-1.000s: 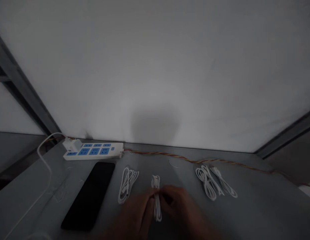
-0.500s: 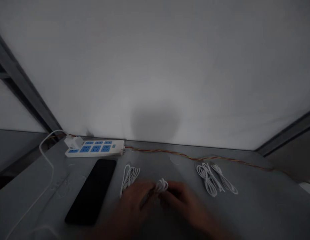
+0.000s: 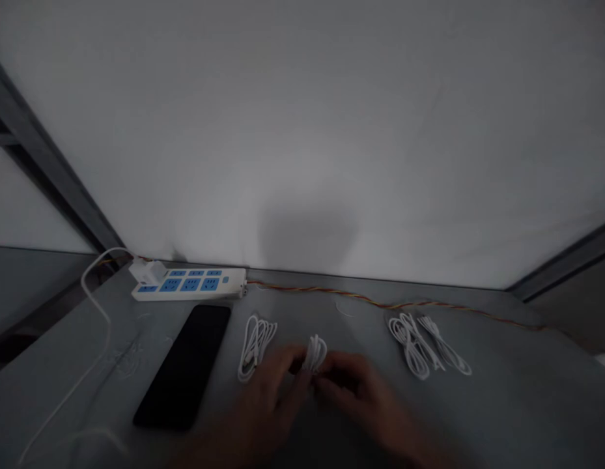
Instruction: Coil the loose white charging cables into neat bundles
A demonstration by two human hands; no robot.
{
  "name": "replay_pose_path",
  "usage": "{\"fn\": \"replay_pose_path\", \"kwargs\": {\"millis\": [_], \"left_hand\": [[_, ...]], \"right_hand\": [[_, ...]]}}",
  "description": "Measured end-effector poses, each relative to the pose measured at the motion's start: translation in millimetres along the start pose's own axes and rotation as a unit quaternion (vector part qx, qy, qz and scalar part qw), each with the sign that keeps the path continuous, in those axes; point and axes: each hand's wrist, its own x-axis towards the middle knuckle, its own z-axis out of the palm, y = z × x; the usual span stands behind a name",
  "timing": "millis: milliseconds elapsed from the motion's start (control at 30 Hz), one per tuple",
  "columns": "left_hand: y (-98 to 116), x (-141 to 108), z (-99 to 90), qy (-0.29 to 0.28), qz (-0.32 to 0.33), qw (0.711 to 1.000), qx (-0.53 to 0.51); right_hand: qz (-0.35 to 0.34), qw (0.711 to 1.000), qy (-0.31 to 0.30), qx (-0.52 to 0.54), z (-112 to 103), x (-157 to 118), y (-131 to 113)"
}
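A: What do the hands have, in the head camera view?

B: The left hand [image 3: 263, 400] and right hand [image 3: 361, 391] meet low in the middle of the view, around a small looped white charging cable [image 3: 315, 354], held above a grey table [image 3: 507, 397].

A: And the fingers?

B: The fingers [image 3: 298, 368] of both hands are together, pinching the loops from either side, though blur hides the exact grip.

A: What lies nearest?

B: Just left of the left hand, a coiled white cable [image 3: 254, 348] lies on the table, and beyond it a black smartphone [image 3: 185, 368]. Right of the right hand, two more bundled white cables [image 3: 422, 345] lie touching.

A: Further back?

B: A white power strip with blue sockets [image 3: 189, 284] sits at the table's back edge, with a white plug adapter [image 3: 148, 271] in its left end. A twisted red-and-yellow wire [image 3: 380, 303] runs right from it, behind the bundles, and a white cord [image 3: 99, 306] curves down the left side.
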Motion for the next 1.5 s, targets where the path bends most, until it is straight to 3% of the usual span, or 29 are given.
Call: {"fn": "replay_pose_path", "kwargs": {"millis": [267, 600, 933, 1100, 1267, 1367, 1500], "left_hand": [[2.9, -1.9, 4.7, -0.023, -0.028, 0.999, -0.034], [1.9, -4.0, 4.1, -0.038, -0.070, 0.994, -0.075], [4.6, -2.6, 7.6, -0.001, -0.096, 0.992, -0.085], [4.8, -4.5, 7.4, 0.009, -0.091, 0.993, -0.068], [5.6, -2.6, 3.0, -0.048, -0.109, 0.984, -0.134], [11.3, 0.7, -2.7, -0.084, -0.135, 0.971, -0.180], [13.0, 2.5, -5.8, -0.094, -0.155, 0.959, -0.217]], "right_hand": [[0.004, 0.998, 0.031, -0.059, 3.4, 5.1, 2.9], [-0.058, 0.989, 0.071, -0.113, 6.2, 2.9, 1.5], [-0.051, 0.973, 0.070, -0.213, 5.6, 0.9, 10.3], [-0.054, 0.986, 0.049, -0.149, 4.7, 1.9, 10.3], [-0.049, 0.995, 0.023, -0.083, 3.0, 1.9, 1.9], [-0.039, 0.999, -0.007, 0.010, 1.9, 1.6, -1.8], [-0.023, 0.997, -0.018, 0.076, 2.2, 1.5, -1.3]]}}
